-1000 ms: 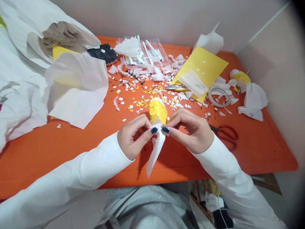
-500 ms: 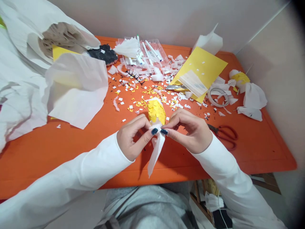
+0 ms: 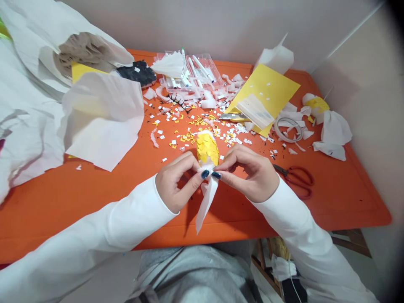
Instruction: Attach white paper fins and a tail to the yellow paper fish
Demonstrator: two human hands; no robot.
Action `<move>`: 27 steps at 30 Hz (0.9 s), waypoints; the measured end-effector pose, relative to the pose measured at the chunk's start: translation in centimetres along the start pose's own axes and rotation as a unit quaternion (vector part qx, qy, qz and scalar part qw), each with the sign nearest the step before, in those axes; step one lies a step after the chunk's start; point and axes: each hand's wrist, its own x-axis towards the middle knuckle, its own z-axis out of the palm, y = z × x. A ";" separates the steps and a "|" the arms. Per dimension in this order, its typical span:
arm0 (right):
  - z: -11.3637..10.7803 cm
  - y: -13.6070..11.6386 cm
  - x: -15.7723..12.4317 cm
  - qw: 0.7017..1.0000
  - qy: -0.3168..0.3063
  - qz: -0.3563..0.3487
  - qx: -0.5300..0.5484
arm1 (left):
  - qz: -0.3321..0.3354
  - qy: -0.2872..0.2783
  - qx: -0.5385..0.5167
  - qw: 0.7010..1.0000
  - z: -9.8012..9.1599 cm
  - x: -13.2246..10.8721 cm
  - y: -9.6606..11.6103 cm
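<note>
A yellow-flaked paper piece [image 3: 207,147] is held over the orange table [image 3: 341,198], near the middle of its front edge. Its top is covered with overlapping flakes; a pale band beneath is left bare. At its base, a white strip [image 3: 206,204] is pinched by the left hand [image 3: 176,183] and the right hand [image 3: 254,176], thumbs pressed to fingertips. The strip appears only partly secured, as its long end is left dangling. A similar piece [image 3: 316,104], seemingly further along, is set by the right edge toward the back corner. Scissors [image 3: 298,181] are laid between the right hand and that edge.
</note>
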 end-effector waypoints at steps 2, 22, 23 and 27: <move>0.0 0.0 0.0 1.000 -0.005 0.001 0.002 | 0.002 -0.001 0.006 1.000 0.0 0.0 0.0; 0.2 0.2 0.0 0.998 -0.018 0.040 0.049 | 0.029 0.003 0.042 0.999 -0.1 0.1 0.0; 0.2 0.2 0.0 0.997 -0.022 0.042 0.056 | 0.027 0.003 0.039 0.999 -0.1 0.1 0.0; 0.1 0.2 0.0 0.996 -0.030 0.051 0.070 | 0.014 0.003 0.022 1.000 -0.1 0.0 -0.1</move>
